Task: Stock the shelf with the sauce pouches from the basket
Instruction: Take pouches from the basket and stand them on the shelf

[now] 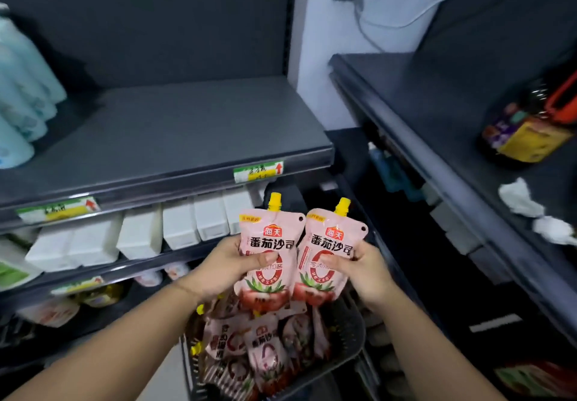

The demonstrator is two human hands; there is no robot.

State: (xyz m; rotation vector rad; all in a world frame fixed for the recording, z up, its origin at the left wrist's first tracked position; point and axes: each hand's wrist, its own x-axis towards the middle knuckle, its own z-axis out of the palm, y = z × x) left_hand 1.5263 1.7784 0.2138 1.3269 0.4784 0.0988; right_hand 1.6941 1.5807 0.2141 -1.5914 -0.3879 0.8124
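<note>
My left hand point(226, 268) grips a pink tomato-sauce pouch point(268, 235) with a yellow cap, held upright. My right hand point(363, 271) holds a second, matching pouch point(334, 244) right beside it. Both pouches hover just above a dark grey basket point(349, 335) that holds several more of the same pouches point(249, 347). The dark shelf board point(175, 132) lies above and behind my hands, bare across its middle and right.
Pale green bottles point(18, 100) stand at the shelf's left end. White boxes point(175, 229) line the shelf below. To the right, another dark shelf unit carries a dark sauce bottle point(524, 132) and crumpled white paper point(521, 200). A white cable point(406, 19) hangs on the back wall.
</note>
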